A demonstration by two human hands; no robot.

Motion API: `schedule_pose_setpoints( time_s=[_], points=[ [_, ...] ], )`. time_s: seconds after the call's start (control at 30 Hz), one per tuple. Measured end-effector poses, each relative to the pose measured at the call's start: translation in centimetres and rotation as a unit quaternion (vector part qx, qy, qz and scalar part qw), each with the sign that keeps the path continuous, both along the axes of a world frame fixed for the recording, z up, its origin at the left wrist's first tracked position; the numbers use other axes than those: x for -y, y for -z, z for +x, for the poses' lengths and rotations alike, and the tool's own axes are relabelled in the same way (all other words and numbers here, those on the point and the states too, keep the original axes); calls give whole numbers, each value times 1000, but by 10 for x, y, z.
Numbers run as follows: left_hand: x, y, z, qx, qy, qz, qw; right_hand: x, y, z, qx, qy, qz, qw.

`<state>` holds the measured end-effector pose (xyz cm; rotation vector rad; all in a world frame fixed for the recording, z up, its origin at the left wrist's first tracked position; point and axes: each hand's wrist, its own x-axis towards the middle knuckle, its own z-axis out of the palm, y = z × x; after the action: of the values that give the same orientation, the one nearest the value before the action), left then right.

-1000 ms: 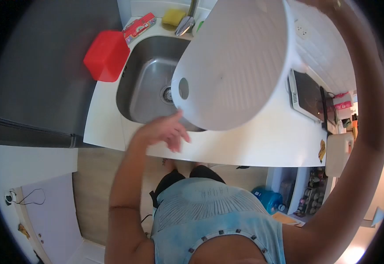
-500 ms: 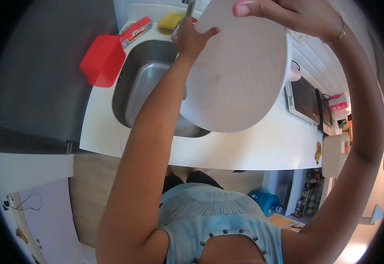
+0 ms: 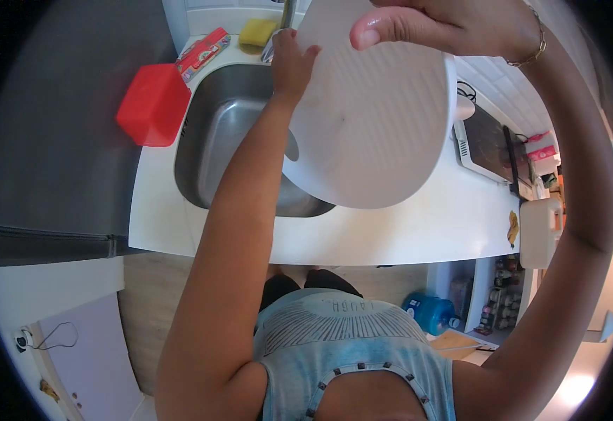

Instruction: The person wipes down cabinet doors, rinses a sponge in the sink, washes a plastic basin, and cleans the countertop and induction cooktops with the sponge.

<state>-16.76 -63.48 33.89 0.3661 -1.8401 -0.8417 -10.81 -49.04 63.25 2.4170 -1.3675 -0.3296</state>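
Board point(image 3: 370, 126), white and ribbed, aslant above the right part of the sink point(image 3: 198, 151) and the counter point(image 3: 377, 238), rounded end toward the body, with an oval hole near the left edge, partly covered by the left arm point(image 3: 240, 196). Left hand point(image 3: 292, 70) stretched forward to the tap point(image 3: 288, 14), thumb spread away from the fingers; cannot tell whether gripping or just touching. Right hand point(image 3: 447, 29) high over the far part of the board, thumb stuck out toward the left, other fingers mostly out of view; cannot tell whether closed on the rim. Chain bracelet point(image 3: 537, 50) on the right wrist. Just left of the tap, a sponge point(image 3: 256, 32); next, a slim box point(image 3: 202, 53) and a red tub point(image 3: 153, 105) beside the sink. Farther right, a dark-topped appliance point(image 3: 485, 140) and a white jug point(image 3: 539, 233). Below counter level, a blue bottle point(image 3: 430, 313)
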Motion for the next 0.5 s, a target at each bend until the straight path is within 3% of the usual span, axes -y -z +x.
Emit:
schedule_pose_setpoints(
  time_s=[0.03,0.17,0.23,0.27,0.4,0.5],
  points=[
    [6,6,1,1,2,-3,1000,-2,1,0,3,-3,0,1000],
    [38,11,20,105,237,68,963,-13,4,-1,-10,-27,-33,999],
    [39,-5,34,148,237,79,957,-26,4,12,-68,153,70,983],
    [35,-20,43,181,271,142,935,-35,9,10,-63,191,69,977],
    [25,-32,26,201,345,193,896,-66,32,5,41,106,-64,991],
    [20,-36,20,203,345,208,893,-117,27,-14,79,107,-142,981]
  ],
)
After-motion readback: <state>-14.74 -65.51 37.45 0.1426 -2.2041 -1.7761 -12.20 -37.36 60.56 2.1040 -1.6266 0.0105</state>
